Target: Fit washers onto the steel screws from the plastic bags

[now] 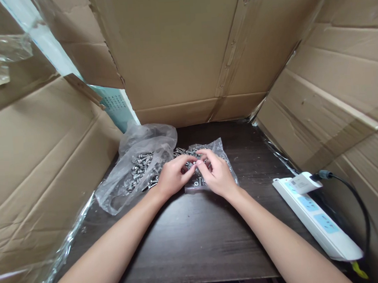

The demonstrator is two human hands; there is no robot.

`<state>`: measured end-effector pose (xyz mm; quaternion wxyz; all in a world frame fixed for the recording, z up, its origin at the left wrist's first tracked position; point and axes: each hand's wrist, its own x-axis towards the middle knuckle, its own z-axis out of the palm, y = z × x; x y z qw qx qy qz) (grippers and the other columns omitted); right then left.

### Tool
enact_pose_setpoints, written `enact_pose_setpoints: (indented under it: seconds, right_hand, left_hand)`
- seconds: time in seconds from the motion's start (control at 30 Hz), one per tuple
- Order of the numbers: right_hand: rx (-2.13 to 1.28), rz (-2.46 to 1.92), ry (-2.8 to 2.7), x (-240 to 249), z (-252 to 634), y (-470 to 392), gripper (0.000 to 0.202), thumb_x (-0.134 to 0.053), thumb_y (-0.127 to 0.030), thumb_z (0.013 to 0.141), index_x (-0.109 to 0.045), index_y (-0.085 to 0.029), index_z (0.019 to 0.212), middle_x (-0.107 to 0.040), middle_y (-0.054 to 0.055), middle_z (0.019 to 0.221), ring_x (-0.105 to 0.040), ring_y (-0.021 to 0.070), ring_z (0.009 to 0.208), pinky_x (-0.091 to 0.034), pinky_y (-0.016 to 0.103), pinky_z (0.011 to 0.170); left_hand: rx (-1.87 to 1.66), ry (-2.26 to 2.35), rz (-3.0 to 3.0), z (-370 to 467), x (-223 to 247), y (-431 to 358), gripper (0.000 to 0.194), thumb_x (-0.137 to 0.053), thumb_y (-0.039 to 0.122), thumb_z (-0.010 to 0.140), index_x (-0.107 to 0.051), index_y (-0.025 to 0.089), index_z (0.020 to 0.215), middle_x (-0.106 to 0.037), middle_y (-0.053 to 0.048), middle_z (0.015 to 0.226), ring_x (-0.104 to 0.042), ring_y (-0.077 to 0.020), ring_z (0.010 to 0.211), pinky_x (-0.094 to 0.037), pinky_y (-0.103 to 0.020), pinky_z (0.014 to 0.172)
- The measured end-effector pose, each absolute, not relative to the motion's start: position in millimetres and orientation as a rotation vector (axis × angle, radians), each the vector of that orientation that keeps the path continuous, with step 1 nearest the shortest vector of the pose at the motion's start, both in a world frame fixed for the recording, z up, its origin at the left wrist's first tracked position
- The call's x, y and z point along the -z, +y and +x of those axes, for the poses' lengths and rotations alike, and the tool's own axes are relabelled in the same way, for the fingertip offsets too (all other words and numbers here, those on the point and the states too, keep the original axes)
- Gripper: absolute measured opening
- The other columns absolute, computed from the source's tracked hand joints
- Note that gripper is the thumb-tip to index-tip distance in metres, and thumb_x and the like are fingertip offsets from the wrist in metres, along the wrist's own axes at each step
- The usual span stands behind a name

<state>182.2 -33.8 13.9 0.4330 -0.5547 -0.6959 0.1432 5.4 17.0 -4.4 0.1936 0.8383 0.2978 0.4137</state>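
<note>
My left hand (175, 173) and my right hand (216, 172) meet fingertip to fingertip above a clear plastic bag (220, 147). Between the pinched fingers is a small shiny metal piece (195, 162), perhaps a nut or a bolt end; most of it is hidden. Loose nuts and bolts lie on the clear bag, with a nut (196, 183) showing below the hands. Left of my left hand, a larger translucent bag (115, 192) lies open, holding a heap of metal bolts (142, 166).
Cardboard panels (182, 51) wall in the dark wooden table (189, 236) at the back and both sides. A white power strip (320, 220) with a plugged-in adapter (305, 182) and black cable (361, 202) lies at the right. A pale green printed sheet (115, 103) shows through a gap.
</note>
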Motion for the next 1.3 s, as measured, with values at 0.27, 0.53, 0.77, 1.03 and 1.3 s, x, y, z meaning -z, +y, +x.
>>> enact_pose_setpoints:
  seconds: [0.27, 0.53, 0.77, 1.03, 1.3]
  right_hand:
    - [-0.354, -1.37, -1.78, -12.1, 181.4, -33.3, 0.027, -0.051, -0.028, 0.097, -0.062, -0.023, 0.122, -0.074, 0.004, 0.093, -0.066, 0.0188, 0.069, -0.051, 0.031, 0.064]
    - [-0.297, -1.334, -1.767, -11.5, 181.2, -32.7, 0.03, -0.057, -0.024, 0.092, -0.062, -0.023, 0.122, -0.069, 0.007, 0.108, -0.066, 0.0185, 0.075, -0.054, 0.031, 0.065]
    - [-0.342, -1.366, -1.758, -11.4, 181.9, -31.9, 0.027, -0.055, -0.026, 0.095, -0.062, -0.024, 0.122, -0.072, 0.005, 0.101, -0.066, 0.0185, 0.074, -0.053, 0.032, 0.065]
    - [-0.324, -1.344, -1.78, -12.3, 181.0, -33.3, 0.032, -0.057, -0.025, 0.092, -0.061, -0.022, 0.124, -0.072, 0.007, 0.109, -0.067, 0.0191, 0.077, -0.052, 0.031, 0.065]
    - [-0.307, -1.36, -1.745, -11.0, 182.1, -32.4, 0.031, -0.059, -0.026, 0.092, -0.062, -0.023, 0.122, -0.071, 0.006, 0.105, -0.067, 0.0188, 0.076, -0.052, 0.03, 0.064]
  left_hand:
    - [-1.214, 0.844, 2.362, 6.5, 2.7, 16.4, 0.014, -0.061, 0.023, 0.097, -0.07, 0.019, 0.108, -0.077, -0.004, 0.098, -0.069, -0.0136, 0.072, -0.055, -0.023, 0.066]
    - [-1.209, 0.861, 2.339, 6.6, 3.4, 17.1, 0.015, -0.062, 0.023, 0.097, -0.07, 0.02, 0.109, -0.077, -0.004, 0.1, -0.07, -0.0145, 0.075, -0.055, -0.024, 0.066]
    - [-1.201, 0.862, 2.341, 6.1, 4.2, 17.3, 0.014, -0.063, 0.021, 0.096, -0.07, 0.02, 0.107, -0.076, -0.004, 0.099, -0.069, -0.0139, 0.072, -0.055, -0.024, 0.066]
    - [-1.201, 0.847, 2.336, 6.0, 4.8, 17.6, 0.015, -0.064, 0.022, 0.096, -0.07, 0.019, 0.109, -0.076, -0.003, 0.1, -0.068, -0.0129, 0.071, -0.054, -0.023, 0.066]
    - [-1.203, 0.853, 2.348, 6.2, 3.7, 16.9, 0.014, -0.063, 0.02, 0.096, -0.07, 0.019, 0.108, -0.076, -0.003, 0.099, -0.067, -0.0126, 0.07, -0.054, -0.023, 0.066]
